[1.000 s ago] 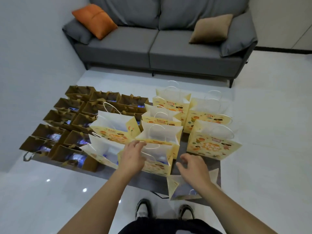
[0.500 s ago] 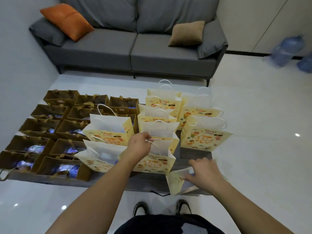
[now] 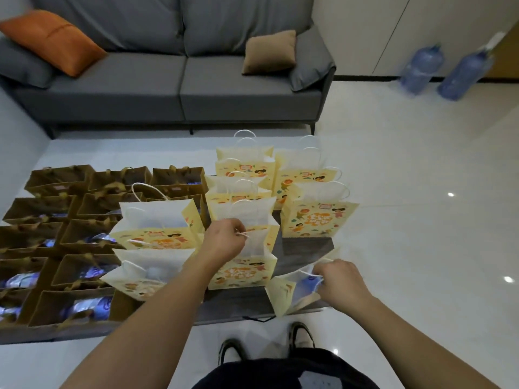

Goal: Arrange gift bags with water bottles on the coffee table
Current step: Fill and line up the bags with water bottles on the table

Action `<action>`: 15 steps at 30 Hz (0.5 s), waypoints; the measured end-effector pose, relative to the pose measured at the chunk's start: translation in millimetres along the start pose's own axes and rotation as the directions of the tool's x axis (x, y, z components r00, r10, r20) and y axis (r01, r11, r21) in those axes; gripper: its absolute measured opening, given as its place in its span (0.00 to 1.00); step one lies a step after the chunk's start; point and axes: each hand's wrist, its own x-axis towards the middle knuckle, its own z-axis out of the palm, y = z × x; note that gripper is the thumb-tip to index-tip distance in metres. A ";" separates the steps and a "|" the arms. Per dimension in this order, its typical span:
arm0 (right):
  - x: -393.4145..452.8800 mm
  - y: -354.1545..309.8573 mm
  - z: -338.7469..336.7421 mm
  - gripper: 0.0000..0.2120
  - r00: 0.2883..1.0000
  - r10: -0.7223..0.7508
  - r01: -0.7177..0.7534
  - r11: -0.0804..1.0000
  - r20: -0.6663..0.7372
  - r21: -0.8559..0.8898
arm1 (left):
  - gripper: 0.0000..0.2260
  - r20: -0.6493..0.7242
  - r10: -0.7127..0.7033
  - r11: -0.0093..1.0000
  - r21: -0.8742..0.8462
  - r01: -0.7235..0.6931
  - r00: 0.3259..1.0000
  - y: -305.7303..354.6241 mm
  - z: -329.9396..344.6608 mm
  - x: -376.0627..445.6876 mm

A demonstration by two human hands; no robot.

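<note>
Several yellow cartoon-print gift bags stand on the dark coffee table (image 3: 306, 245), with several brown gift bags (image 3: 84, 273) holding water bottles to their left. My left hand (image 3: 224, 242) pinches the white handle of the front middle yellow bag (image 3: 244, 273). My right hand (image 3: 339, 282) grips the handle of a tilted yellow bag (image 3: 283, 293) at the table's near right corner; a blue-labelled water bottle (image 3: 307, 284) shows inside it. Another yellow bag (image 3: 317, 220) stands upright behind it.
A grey sofa (image 3: 179, 80) with an orange cushion (image 3: 53, 40) and a tan cushion (image 3: 269, 51) stands behind the table. Two big blue water jugs (image 3: 421, 68) stand by the far right wall. My shoes (image 3: 300, 338) are on the white tiled floor.
The view has swung to the right, bringing the water jugs into sight. My right hand has taken the tilted bag's handle and its mouth has opened wider. My left hand keeps hold of the middle bag's handle.
</note>
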 end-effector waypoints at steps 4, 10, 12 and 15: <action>6.3 15.3 -11.2 0.23 0.995 0.043 -0.078 0.907 0.092 0.414 | 0.13 0.108 0.031 0.993 0.110 -0.043 0.994 21.6 11.7 1.1; 34.9 55.2 -38.9 0.28 0.990 0.139 -0.096 0.804 -0.028 0.586 | 0.12 0.206 -0.012 0.979 0.203 -0.030 0.978 68.1 36.2 10.9; 53.2 72.5 -52.3 0.29 0.973 0.203 -0.115 0.839 -0.109 0.532 | 0.10 0.230 -0.022 0.972 0.233 -0.033 0.973 80.3 44.2 13.6; 89.0 97.7 -71.6 0.34 0.957 0.210 -0.098 0.881 -0.197 0.462 | 0.08 0.258 -0.029 0.946 0.319 -0.056 0.966 93.5 50.0 14.7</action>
